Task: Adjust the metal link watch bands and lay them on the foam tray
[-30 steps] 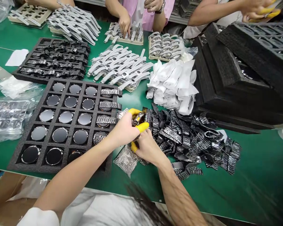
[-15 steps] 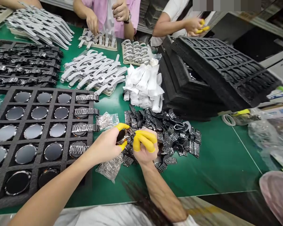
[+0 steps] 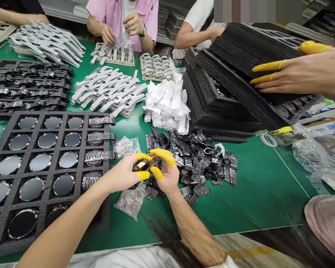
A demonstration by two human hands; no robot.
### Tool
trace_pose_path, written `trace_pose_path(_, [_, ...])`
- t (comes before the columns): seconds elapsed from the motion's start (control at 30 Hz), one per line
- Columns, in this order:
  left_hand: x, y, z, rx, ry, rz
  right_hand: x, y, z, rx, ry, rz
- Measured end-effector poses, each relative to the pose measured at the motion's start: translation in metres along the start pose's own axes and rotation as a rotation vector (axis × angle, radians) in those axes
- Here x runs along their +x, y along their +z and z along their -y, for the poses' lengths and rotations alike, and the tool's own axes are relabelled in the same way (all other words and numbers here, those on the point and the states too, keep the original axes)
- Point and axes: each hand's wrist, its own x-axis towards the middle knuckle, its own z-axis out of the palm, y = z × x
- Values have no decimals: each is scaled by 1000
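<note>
Between thumb and fingers, my left hand (image 3: 125,172) pinches a dark round watch (image 3: 140,165). Yellow finger covers are on the fingertips of both hands. My right hand (image 3: 169,175) curls around the watch's right side, its fingers closing on a black metal watch band (image 3: 156,163) there; the fingers hide most of it. Just right of my hands lies a heap of black metal watch bands (image 3: 195,156). Clear bags of small metal pins lie beside my hands, one bag (image 3: 131,203) below and another bag (image 3: 125,146) above.
A foam tray (image 3: 60,149) of round watches stands left, some fitted with bands. White-strapped watches (image 3: 108,89) and white wrapped pieces (image 3: 167,100) lie ahead. At right, a co-worker's hand (image 3: 298,72) touches black foam trays (image 3: 240,48) on a tall stack. Other people sit across the table.
My right fingers have opened out from a tight curl and now reach round the watch, which has tilted. At right, a co-worker's hand has come in with black foam trays over the stack.
</note>
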Motion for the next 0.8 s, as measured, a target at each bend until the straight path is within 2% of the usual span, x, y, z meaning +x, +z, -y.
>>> trace_pose_path(0.2, [-3,-3,-7,-17,-96,37,3,0,1,189,133,-24])
trace_pose_path(0.37, [-2,-2,-2,-128,-211,72,4,2,5,279,210,64])
trace_pose_path(0.47, [0,-2,2,-256,-199,6,8,7,11,408,326,-65])
trace_pose_path(0.53, [2,-3,4,-215,-93,-124,9,10,16,559,460,-123])
trace_pose_path(0.57, [3,-5,6,-132,-7,-190,9,11,18,642,524,-112])
trace_pose_path(0.63, [5,-9,10,131,222,-258,7,14,23,794,618,-3])
trace_pose_path(0.7, [5,-12,14,424,427,-235,4,18,27,881,680,149])
trace_pose_path(0.73, [5,-14,16,553,488,-206,3,19,29,899,709,204])
trace_pose_path(0.8, [4,-15,19,752,524,-165,2,22,32,897,757,241])
